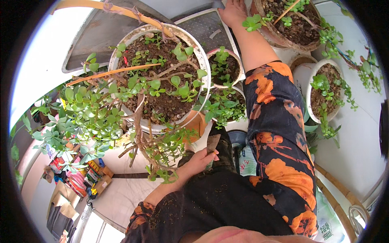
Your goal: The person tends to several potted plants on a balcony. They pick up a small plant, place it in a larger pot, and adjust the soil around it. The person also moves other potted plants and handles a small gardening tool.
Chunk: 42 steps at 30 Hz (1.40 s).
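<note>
My left hand grips a small flat tool with a soil-stained blade, like a trowel or scraper, close in front of my body. My right hand reaches far forward between a dark dotted panel and a brown pot; the top of the picture cuts off its fingertips. Left of centre stands a large white pot of dark soil with a woody succulent leaning out of it. Two smaller potted plants, one in a pink-rimmed pot and one in a white pot, sit beside my right sleeve.
A bamboo pole tied with twine crosses above the large pot. A white pot with a trailing succulent stands at right. Bamboo poles lean at lower right beside a printed plastic bag. Boxes and clutter lie at lower left.
</note>
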Available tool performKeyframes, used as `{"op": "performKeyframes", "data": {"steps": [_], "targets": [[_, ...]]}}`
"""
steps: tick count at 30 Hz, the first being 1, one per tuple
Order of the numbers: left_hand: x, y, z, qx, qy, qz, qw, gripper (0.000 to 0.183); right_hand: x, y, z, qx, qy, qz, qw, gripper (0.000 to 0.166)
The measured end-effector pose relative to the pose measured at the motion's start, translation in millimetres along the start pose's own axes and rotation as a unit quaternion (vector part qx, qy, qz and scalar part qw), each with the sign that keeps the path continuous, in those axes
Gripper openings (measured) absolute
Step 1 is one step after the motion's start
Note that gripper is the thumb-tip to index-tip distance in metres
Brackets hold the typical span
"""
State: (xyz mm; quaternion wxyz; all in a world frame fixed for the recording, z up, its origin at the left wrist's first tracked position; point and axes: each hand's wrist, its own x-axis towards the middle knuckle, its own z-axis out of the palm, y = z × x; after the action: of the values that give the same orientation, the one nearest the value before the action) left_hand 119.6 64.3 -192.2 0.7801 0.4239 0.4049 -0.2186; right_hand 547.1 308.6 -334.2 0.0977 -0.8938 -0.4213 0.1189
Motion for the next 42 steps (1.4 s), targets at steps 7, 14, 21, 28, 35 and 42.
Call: {"op": "performKeyframes", "data": {"steps": [7, 14, 21, 28, 35, 42], "targets": [[2.0, -4.2, -6.1, 0.012, -0.006, 0.003, 1.0, 0.028, -68.0, 29.5, 7.2, -0.114, 0.091, -0.132, 0.98, 0.055], [0.3, -2.7, -2.0, 0.003, -0.035, 0.015, 0.999, 0.028, -198.7, 83.0, 13.1, -0.004, 0.083, -0.12, 0.989, 0.064], [-15.3, 4.6, 1.6, 0.044, -0.066, 0.043, 0.996, 0.029, -341.7, 99.3, 5.7, -0.043, 0.03, 0.082, 0.995, 0.07], [-42.1, 8.7, 2.7, 0.054, -0.075, 0.062, 0.994, 0.025, -415.4, 83.8, -25.2, -0.109, 0.012, 0.077, 0.991, 0.037], [-60.0, 13.4, 5.5, 0.057, -0.068, 0.09, 0.992, 0.022, -364.5, 35.1, -62.3, 0.218, 0.0, 0.183, 0.959, 0.031], [-63.0, 14.5, 11.5, 0.023, -0.034, 0.074, 0.996, 0.019, -248.3, 24.9, -22.7, 0.537, -0.123, 0.289, 0.783, 0.05]]}}
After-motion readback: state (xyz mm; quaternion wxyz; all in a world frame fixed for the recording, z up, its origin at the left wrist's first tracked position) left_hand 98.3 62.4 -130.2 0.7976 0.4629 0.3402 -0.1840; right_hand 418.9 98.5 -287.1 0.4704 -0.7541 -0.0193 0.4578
